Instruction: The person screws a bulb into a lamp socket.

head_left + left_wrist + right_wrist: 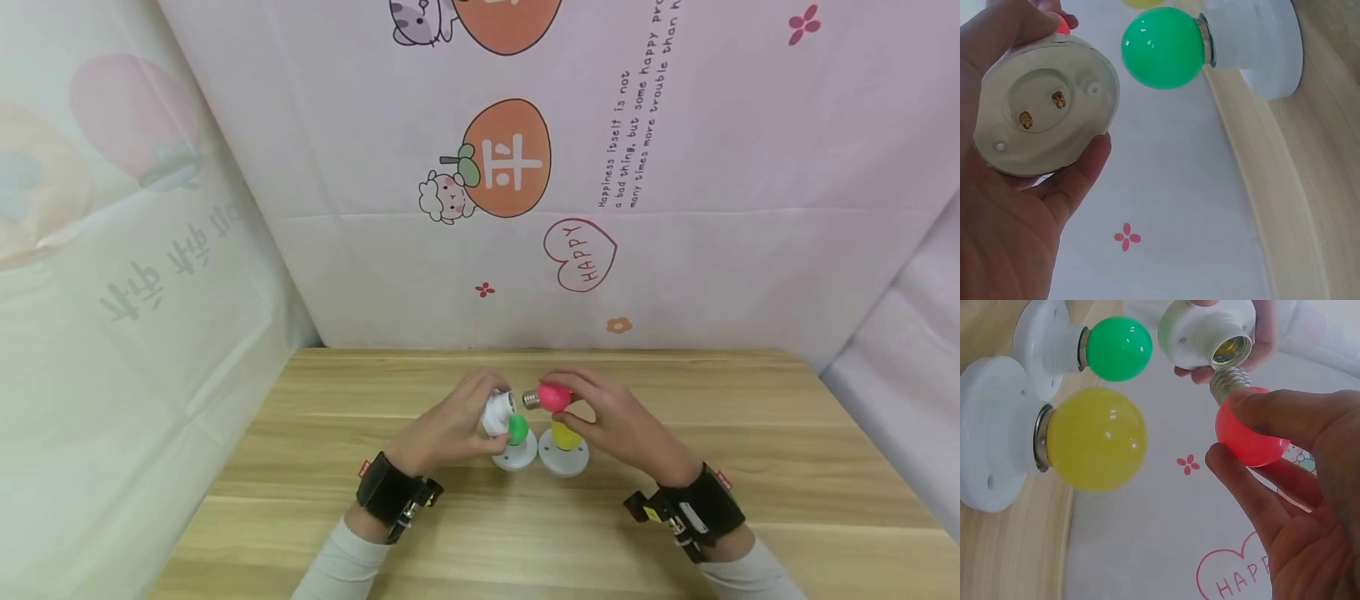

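My left hand (pixel 467 421) grips a white lamp socket (pixel 1047 106) by its round base; the left wrist view shows the underside with two brass screws. Its threaded opening (pixel 1232 350) faces the bulb in my other hand. My right hand (pixel 611 417) pinches a red light bulb (pixel 1250 428) between thumb and fingers, metal screw base (pixel 1229 382) pointing at the socket. A small gap separates bulb and socket in the head view. Below the hands stand a green bulb (pixel 518 429) and a yellow bulb (pixel 566 436), each in its own white socket on the table.
The wood-grain table (pixel 480 533) ends at a white printed cloth (pixel 375 275) hanging behind it. Another cloth (pixel 150 375) hangs along the left side. The green bulb's socket base (pixel 516 457) and the yellow bulb's socket base (pixel 564 463) sit side by side.
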Demonstrator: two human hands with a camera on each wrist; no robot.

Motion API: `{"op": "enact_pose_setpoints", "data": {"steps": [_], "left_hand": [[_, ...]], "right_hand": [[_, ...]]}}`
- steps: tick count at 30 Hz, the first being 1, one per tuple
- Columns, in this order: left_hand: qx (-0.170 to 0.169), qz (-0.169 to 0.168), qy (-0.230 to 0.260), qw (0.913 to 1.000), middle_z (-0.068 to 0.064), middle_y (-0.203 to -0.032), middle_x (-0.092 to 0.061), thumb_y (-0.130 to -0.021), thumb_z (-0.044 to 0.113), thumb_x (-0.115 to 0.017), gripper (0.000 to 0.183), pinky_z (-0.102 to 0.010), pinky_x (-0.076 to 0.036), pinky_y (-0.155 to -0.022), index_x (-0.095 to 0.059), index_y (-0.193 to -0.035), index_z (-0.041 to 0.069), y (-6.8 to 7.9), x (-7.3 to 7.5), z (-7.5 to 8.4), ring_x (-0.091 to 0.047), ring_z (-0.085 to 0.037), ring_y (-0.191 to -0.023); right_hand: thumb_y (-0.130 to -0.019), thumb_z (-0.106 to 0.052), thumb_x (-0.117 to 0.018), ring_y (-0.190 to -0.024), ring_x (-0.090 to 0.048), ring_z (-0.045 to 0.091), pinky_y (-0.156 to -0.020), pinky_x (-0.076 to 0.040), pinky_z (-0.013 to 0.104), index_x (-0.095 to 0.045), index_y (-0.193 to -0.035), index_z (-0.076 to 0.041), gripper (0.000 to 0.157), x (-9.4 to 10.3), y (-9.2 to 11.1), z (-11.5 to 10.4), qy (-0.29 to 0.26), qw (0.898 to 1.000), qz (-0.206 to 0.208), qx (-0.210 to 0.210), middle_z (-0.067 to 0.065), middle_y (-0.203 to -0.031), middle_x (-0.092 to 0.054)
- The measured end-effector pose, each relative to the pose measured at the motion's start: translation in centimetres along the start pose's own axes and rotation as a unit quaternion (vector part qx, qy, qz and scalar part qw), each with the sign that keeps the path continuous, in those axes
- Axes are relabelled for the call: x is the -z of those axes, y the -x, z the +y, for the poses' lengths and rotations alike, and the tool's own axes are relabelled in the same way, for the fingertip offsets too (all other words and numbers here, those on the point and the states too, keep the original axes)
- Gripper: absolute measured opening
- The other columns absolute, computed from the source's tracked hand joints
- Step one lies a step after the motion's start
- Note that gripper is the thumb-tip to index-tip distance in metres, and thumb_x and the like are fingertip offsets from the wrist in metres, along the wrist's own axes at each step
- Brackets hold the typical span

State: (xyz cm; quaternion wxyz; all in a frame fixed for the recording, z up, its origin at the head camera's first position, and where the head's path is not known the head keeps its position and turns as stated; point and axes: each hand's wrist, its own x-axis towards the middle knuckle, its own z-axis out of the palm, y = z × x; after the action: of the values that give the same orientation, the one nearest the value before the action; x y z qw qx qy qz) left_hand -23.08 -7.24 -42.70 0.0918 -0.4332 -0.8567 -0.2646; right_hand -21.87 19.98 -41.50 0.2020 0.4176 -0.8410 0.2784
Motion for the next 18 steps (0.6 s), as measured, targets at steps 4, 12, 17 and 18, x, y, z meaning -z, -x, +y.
{"op": "enact_pose_setpoints", "data": {"steps": [4, 12, 17, 18], "left_hand": [[-0.014, 0.0, -0.016, 0.9998, 0.004, -0.121, -0.044, -0.079, 0.033, -0.072, 0.053, -0.017, -0.046, -0.089, -0.049, -0.122, 0.012, -0.04, -0.03, 0.16, -0.042, -0.005, -0.106], [-0.035, -0.001, -0.019, 0.9992, 0.005, -0.123, -0.042, -0.083, 0.038, -0.071, 0.054, -0.018, -0.046, -0.09, -0.049, -0.126, 0.014, -0.15, 0.06, 0.45, -0.04, -0.005, -0.107], [-0.046, 0.003, -0.019, 0.9987, 0.003, -0.122, -0.043, -0.084, 0.038, -0.071, 0.055, -0.017, -0.045, -0.091, -0.048, -0.127, 0.012, -0.24, 0.0, 0.48, -0.042, -0.006, -0.106], [-0.047, 0.004, -0.016, 0.9987, 0.003, -0.122, -0.043, -0.084, 0.038, -0.071, 0.055, -0.017, -0.046, -0.09, -0.049, -0.127, 0.011, -0.23, -0.01, 0.5, -0.043, -0.006, -0.105]], "right_hand": [[-0.077, -0.011, -0.08, -0.103, -0.059, 0.012, -0.081, -0.055, 0.028, -0.057, -0.129, -0.011, 0.057, -0.04, -0.15, -0.28, -0.013, 1.0, -0.004, 0.009, 0.003, -0.129, -0.057], [-0.07, -0.004, -0.082, -0.103, -0.059, 0.01, -0.079, -0.056, 0.031, -0.057, -0.129, -0.01, 0.064, -0.18, -0.43, -0.7, -0.028, 0.999, 0.004, 0.034, 0.001, -0.127, -0.058], [-0.071, -0.006, -0.082, -0.104, -0.059, 0.011, -0.081, -0.055, 0.028, -0.056, -0.13, -0.009, 0.064, -0.2, -0.45, -0.88, -0.026, 0.999, 0.008, 0.033, 0.001, -0.126, -0.058], [-0.072, -0.006, -0.082, -0.105, -0.059, 0.011, -0.081, -0.056, 0.028, -0.056, -0.129, -0.009, 0.064, -0.23, -0.45, -0.9, -0.026, 0.999, 0.009, 0.031, 0.0, -0.125, -0.059]]}}
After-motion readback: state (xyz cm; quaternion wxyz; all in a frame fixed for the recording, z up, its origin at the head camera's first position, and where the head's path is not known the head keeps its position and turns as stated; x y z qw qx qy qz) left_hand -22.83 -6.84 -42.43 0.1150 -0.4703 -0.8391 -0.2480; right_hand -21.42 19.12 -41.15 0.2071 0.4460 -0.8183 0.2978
